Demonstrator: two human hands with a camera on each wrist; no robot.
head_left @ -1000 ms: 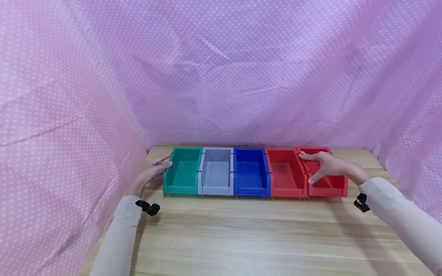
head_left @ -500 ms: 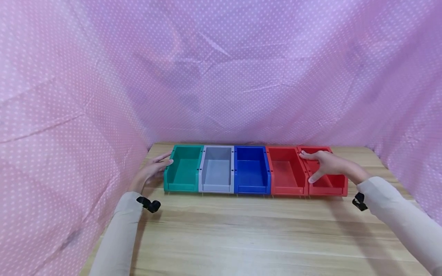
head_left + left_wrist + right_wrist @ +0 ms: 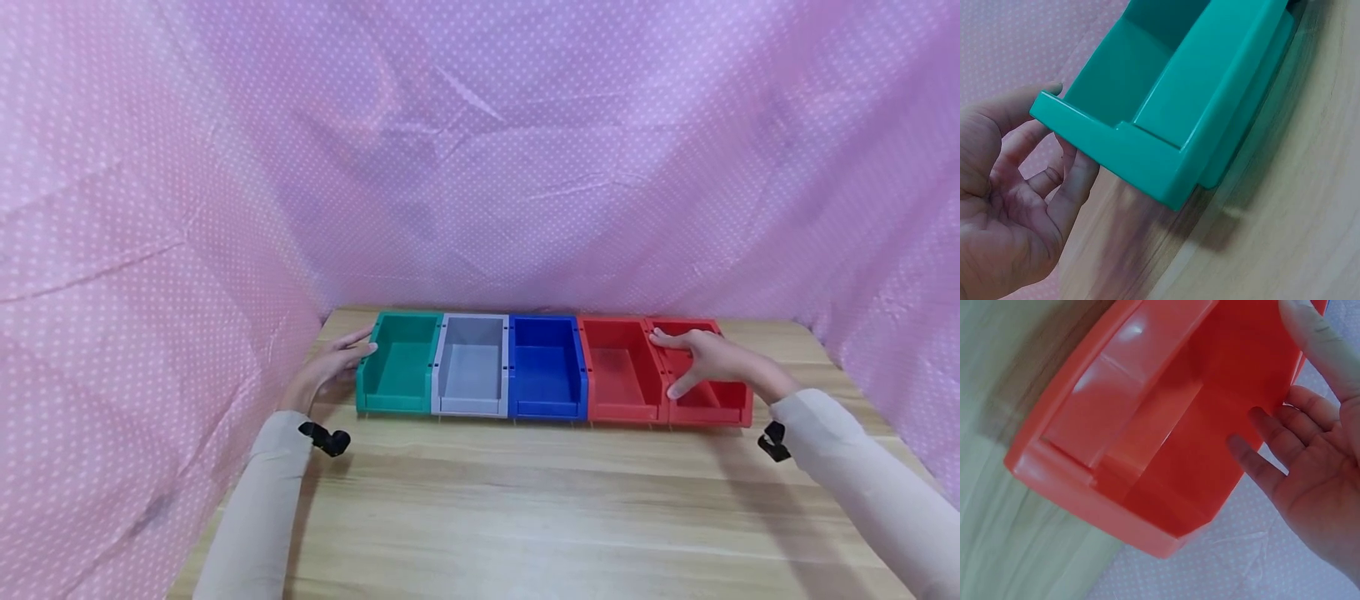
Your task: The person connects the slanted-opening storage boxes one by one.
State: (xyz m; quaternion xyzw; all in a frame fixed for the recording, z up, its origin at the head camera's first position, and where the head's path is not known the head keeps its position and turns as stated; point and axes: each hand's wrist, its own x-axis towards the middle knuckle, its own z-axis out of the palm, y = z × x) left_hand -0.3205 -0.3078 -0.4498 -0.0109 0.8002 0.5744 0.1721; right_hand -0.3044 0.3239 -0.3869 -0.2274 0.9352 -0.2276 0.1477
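Observation:
A row of plastic storage bins runs left to right: a green bin [image 3: 397, 404], a grey bin [image 3: 470, 408], a blue bin [image 3: 547, 411], and two red bins, the inner red bin [image 3: 626, 412] and the end red bin [image 3: 708, 415]. My left hand [image 3: 330, 367] presses against the green bin's outer left side, thumb at the rim and fingers [image 3: 1075, 181] along the outside. Spread over the end red bin, my right hand [image 3: 712, 358] has thumb and forefinger at the wall beside the inner red bin. In the right wrist view its fingers [image 3: 1257, 465] reach straight over the bin's inside.
The bins stand near the back of a wooden table [image 3: 525, 508]. Pink dotted cloth [image 3: 480, 167] hangs behind the table and along both sides. Black wrist mounts show at the left sleeve [image 3: 258, 492] and the right sleeve [image 3: 855, 475].
The end red bin shifts slightly left with my right hand, sitting closer against the inner red bin. The left hand stays at the green bin; the head view tilts a little.

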